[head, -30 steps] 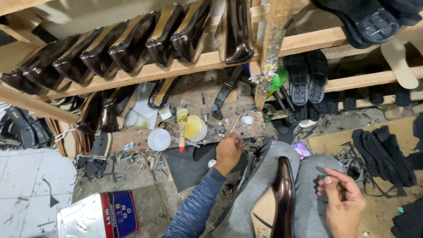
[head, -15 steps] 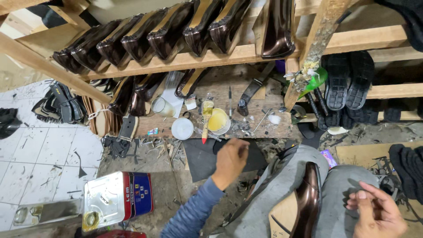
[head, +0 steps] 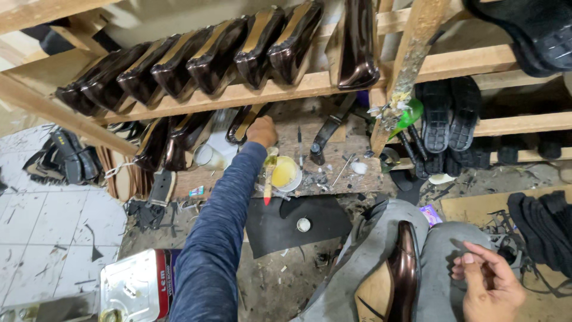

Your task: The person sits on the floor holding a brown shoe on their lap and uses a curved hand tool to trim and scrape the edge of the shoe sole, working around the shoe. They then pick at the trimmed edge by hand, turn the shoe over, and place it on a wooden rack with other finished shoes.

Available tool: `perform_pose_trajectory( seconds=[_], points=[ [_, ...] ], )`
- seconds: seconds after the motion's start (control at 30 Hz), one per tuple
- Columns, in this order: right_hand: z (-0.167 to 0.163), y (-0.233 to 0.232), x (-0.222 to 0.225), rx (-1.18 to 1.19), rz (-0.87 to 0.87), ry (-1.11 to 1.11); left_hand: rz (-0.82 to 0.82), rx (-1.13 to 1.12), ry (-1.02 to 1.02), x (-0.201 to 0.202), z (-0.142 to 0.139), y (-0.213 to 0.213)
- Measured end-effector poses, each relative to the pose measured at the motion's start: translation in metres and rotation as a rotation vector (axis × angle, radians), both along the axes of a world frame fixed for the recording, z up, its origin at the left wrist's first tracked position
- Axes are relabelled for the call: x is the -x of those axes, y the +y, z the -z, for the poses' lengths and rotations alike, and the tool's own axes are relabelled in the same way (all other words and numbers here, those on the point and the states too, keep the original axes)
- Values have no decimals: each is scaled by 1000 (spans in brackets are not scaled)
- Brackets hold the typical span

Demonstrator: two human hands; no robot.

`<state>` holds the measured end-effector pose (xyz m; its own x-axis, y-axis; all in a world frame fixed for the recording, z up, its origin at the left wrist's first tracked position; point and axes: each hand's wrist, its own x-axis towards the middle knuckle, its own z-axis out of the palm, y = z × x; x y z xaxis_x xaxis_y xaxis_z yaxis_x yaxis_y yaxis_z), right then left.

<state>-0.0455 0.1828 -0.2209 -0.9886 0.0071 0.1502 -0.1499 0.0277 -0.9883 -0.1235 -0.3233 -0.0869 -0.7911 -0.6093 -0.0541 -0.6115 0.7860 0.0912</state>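
The left hand [head: 262, 131] is stretched far out over the low wooden bench [head: 333, 173], its fingers curled down at the bench's far edge beside a dark shoe part [head: 241, 122] under the shelf; whether it grips anything I cannot tell; a blue sleeve [head: 217, 238] covers the arm. Just right of that hand sits a yellow glue pot [head: 286, 173] with a brush [head: 269, 176] across it. The right hand [head: 491, 286] rests near, at the lower right, fingers loosely bent and holding nothing, just beside a glossy brown shoe [head: 405, 274] lying sole up on the grey-trousered lap [head: 381, 238]. A row of shiny brown shoes [head: 208, 56] lines the wooden shelf [head: 250, 92] above; black soles [head: 450, 113] hang to the right; a metal tin [head: 134, 286] stands near left.
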Motion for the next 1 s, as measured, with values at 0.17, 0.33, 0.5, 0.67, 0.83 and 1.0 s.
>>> perform_pose_trajectory(
  seconds=[0.17,0.33,0.5,0.67,0.83,1.0],
  points=[
    [2,5,4,-30,44,-11,-40,24,-189,12,-3,8],
    [4,7,2,-54,59,-40,-114,-24,-305,19,0,9],
    [4,6,-1,-79,53,-8,-158,-82,-285,23,9,4],
    [14,11,1,-54,47,-7,-129,-124,-318,29,17,0],
    [14,16,1,-31,43,-26,47,-58,163,20,24,10],
    [-21,5,6,-61,41,-121,188,-1212,750,-43,33,64]
  ],
)
